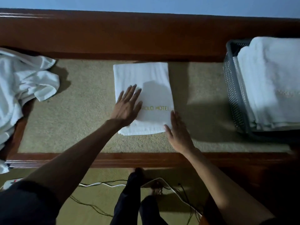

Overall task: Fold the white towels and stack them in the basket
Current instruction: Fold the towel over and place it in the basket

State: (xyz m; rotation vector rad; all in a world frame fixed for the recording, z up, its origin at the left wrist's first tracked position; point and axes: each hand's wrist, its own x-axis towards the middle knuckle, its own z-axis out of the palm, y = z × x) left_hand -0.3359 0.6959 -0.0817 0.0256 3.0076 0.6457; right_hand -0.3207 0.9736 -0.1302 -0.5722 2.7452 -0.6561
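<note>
My left hand (125, 109) spreads its fingers flat on the folded towel (146, 75); right hand (178, 135), fingers together, touches its corner. Right of them: basket (233, 95) of stacked towels (267, 75). Left: crumpled towels (24, 82).

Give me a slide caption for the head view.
Left hand presses the folded towel, right hand touches its corner; full basket right, loose towels left.
</note>
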